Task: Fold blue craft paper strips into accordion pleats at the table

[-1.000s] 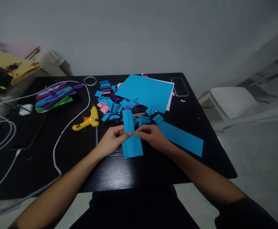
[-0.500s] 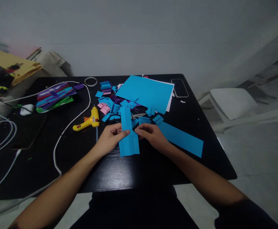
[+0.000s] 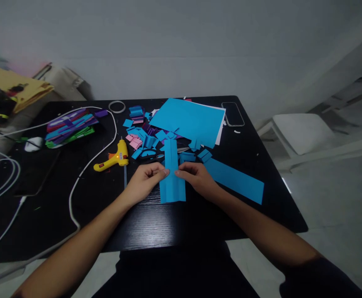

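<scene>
A creased strip of blue paper [image 3: 172,188] is held upright between my hands above the table's front half. My left hand [image 3: 146,179] pinches its left edge, thumb on the near face. At the right edge, my right hand [image 3: 196,176] pinches it too, fingers curled behind. Beyond the strip lie scissors [image 3: 183,150], partly covered by it and by small blue paper pieces [image 3: 149,142]. A yellow glue gun [image 3: 115,158] rests to the left of my left hand. Right of my right hand is a flat blue paper strip [image 3: 238,179].
Blue sheets [image 3: 190,120] lie at the back over white paper, with a phone [image 3: 232,114] beside them. Pink pieces [image 3: 134,141], a tape ring [image 3: 117,106] and a bundle of coloured paper [image 3: 72,126] are farther left. A white cable [image 3: 89,163] curves across the table.
The strip has shifted slightly right and now stands straighter. My right fingers have closed onto its right edge; my left hand keeps its hold.
</scene>
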The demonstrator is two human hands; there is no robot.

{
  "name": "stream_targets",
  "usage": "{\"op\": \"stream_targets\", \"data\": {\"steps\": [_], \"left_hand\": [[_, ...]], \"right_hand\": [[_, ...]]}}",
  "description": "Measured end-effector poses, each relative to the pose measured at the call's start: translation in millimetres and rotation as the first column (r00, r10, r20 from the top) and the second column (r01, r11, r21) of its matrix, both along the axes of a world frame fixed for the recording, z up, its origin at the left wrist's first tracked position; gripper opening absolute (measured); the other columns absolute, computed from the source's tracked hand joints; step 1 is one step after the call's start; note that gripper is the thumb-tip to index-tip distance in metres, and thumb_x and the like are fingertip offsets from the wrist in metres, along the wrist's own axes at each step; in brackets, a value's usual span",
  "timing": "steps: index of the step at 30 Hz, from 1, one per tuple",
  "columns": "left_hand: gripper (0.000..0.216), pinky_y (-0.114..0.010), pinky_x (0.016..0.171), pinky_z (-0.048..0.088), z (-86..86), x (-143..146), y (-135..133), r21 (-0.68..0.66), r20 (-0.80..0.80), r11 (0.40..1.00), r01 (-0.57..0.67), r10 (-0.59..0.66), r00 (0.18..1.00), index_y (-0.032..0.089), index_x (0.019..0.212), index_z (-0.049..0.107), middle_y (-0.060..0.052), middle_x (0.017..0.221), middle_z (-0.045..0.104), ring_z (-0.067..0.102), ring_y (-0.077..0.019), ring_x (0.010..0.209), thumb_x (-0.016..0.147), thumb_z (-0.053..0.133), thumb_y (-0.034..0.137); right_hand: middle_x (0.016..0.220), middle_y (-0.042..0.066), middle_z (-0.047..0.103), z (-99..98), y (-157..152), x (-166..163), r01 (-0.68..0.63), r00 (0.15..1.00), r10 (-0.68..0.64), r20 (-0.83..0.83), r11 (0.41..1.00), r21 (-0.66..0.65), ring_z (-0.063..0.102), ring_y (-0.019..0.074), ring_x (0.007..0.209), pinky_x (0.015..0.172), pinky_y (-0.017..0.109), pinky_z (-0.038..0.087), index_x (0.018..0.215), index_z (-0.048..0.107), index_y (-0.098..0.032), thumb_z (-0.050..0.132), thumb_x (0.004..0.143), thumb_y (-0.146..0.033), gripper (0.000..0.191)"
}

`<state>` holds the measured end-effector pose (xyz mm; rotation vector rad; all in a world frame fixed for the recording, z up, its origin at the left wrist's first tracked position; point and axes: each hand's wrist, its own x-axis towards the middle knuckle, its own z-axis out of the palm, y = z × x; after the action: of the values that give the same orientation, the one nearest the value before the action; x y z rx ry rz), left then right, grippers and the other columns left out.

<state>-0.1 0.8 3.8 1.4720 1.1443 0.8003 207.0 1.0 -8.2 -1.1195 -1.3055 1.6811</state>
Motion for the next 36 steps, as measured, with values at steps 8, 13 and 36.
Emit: {"op": "stream_targets", "data": {"steps": [8, 13, 36], "left_hand": [[0.031, -0.022, 0.054, 0.038, 1.5, 2, -1, 0.026, 0.019, 0.999, 0.031, -0.031, 0.999, 0.017, 0.07, 0.065, 0.004, 0.057, 0.053, 0.046, -0.0102, 0.055, 0.089, 0.068, 0.042], [0.025, -0.022, 0.054, 0.043, 2.8, 0, 0, 0.036, 0.012, 0.999, 0.032, -0.032, 0.999, 0.017, 0.072, 0.066, 0.003, 0.056, 0.057, 0.054, -0.0114, 0.054, 0.088, 0.067, 0.036], [0.024, -0.023, 0.057, 0.041, 1.1, 3, -2, 0.058, 0.019, 0.998, -0.019, 0.018, 1.0, 0.017, 0.084, 0.068, 0.004, 0.061, 0.054, 0.05, -0.0114, 0.057, 0.089, 0.068, 0.04]], "right_hand": [[0.071, -0.001, 0.065, -0.8, 0, -1, 0.035, 0.999, -0.035, 0.006, 0.999, 0.004, 0.058, 0.0145, 0.066, 0.066, 0.03, 0.048, 0.072, 0.068, -0.018, 0.081, 0.076, -0.05, 0.034], [0.071, -0.001, 0.064, 0.9, -1, -1, 0.05, 0.998, -0.051, 0.029, 0.998, 0.027, 0.056, 0.014, 0.065, 0.062, 0.028, 0.046, 0.072, 0.068, -0.019, 0.079, 0.078, -0.05, 0.034], [0.071, -0.001, 0.065, 0.5, 0, 0, 0.066, 0.998, -0.066, 0.017, 0.997, 0.031, 0.057, 0.0146, 0.066, 0.065, 0.03, 0.049, 0.072, 0.067, -0.019, 0.079, 0.078, -0.048, 0.032]]}}
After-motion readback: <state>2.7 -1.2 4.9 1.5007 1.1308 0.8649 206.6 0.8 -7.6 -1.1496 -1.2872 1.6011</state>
